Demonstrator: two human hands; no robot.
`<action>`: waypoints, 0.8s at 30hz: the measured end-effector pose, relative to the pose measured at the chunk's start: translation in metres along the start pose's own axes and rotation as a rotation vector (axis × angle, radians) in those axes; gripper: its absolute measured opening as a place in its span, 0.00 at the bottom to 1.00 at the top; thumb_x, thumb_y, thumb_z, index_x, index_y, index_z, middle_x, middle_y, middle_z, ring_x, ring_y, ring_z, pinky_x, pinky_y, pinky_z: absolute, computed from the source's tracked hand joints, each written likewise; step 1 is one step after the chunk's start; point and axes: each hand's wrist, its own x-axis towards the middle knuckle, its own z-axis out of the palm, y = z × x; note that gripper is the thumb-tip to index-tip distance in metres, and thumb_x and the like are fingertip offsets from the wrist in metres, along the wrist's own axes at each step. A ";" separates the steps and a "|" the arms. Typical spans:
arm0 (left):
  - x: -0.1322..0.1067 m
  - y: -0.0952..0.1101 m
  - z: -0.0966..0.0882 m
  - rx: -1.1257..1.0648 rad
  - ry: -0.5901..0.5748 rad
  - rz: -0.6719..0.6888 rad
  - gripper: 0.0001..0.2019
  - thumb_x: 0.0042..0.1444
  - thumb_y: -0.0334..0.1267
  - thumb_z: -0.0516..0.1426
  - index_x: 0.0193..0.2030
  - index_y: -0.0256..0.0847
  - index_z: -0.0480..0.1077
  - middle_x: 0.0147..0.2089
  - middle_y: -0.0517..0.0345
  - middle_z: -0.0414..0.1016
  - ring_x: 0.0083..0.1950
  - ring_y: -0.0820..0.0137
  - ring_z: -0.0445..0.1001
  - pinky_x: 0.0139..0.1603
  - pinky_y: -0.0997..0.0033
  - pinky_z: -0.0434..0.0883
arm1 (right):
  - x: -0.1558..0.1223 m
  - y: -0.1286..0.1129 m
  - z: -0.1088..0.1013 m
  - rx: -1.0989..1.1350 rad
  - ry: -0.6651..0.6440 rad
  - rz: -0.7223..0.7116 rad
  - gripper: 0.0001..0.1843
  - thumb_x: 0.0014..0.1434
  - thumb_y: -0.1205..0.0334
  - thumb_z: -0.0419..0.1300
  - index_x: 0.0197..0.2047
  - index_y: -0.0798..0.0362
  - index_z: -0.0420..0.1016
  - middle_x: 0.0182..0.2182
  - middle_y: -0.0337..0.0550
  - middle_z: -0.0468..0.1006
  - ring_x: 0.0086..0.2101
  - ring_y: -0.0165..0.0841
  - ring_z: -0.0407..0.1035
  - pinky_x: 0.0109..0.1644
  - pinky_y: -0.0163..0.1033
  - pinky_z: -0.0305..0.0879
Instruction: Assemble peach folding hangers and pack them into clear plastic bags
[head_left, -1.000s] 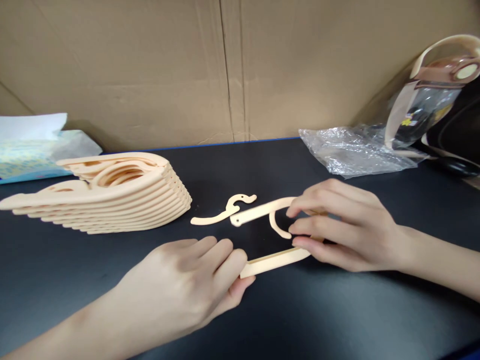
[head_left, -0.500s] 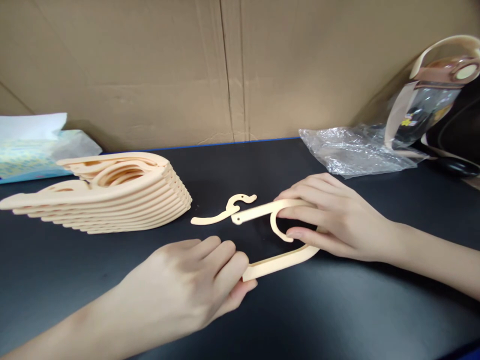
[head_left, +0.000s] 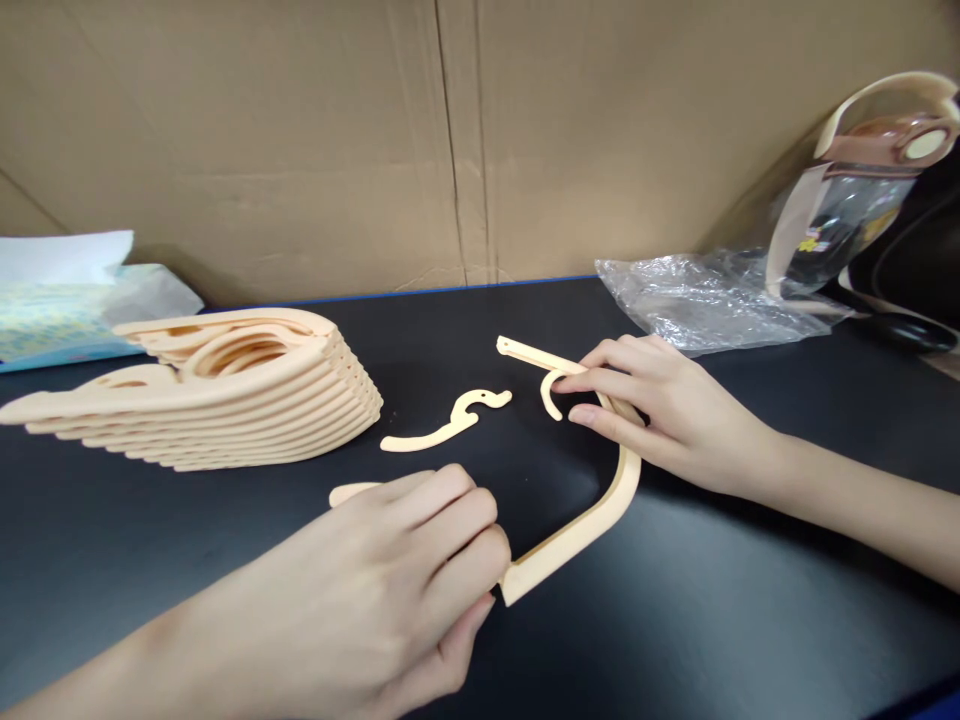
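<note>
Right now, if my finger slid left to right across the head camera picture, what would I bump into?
Stack of cream folding hangers → loose hook-ended hanger arm → curved hanger frame → crinkly clear plastic bag → see-through drink bottle with a brown lid.

Single head-worn view: near, looking forward and down over hands, tabletop.

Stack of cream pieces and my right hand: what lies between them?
In the head view, a loose hooked piece lies between the stack and your right hand; nearer the hand are the curved hook and frame tip.
</note>
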 end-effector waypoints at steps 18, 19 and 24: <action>0.001 -0.004 -0.004 0.107 -0.018 0.025 0.23 0.73 0.23 0.40 0.52 0.41 0.76 0.54 0.55 0.82 0.49 0.63 0.79 0.49 0.64 0.73 | 0.001 0.004 0.001 0.006 -0.029 0.154 0.15 0.73 0.55 0.56 0.54 0.51 0.81 0.36 0.43 0.78 0.38 0.39 0.73 0.47 0.47 0.63; 0.001 -0.004 -0.004 0.110 -0.014 0.017 0.24 0.74 0.24 0.39 0.52 0.41 0.76 0.52 0.54 0.82 0.46 0.64 0.79 0.46 0.64 0.73 | 0.001 0.004 0.002 0.007 -0.031 0.156 0.15 0.74 0.54 0.56 0.54 0.50 0.81 0.36 0.43 0.78 0.38 0.39 0.72 0.47 0.47 0.62; 0.004 -0.002 -0.005 0.082 -0.029 -0.046 0.24 0.77 0.29 0.39 0.51 0.43 0.76 0.50 0.54 0.82 0.42 0.66 0.79 0.43 0.68 0.75 | 0.001 0.005 0.002 0.001 -0.036 0.159 0.16 0.74 0.54 0.55 0.54 0.51 0.80 0.34 0.42 0.77 0.37 0.39 0.72 0.47 0.47 0.61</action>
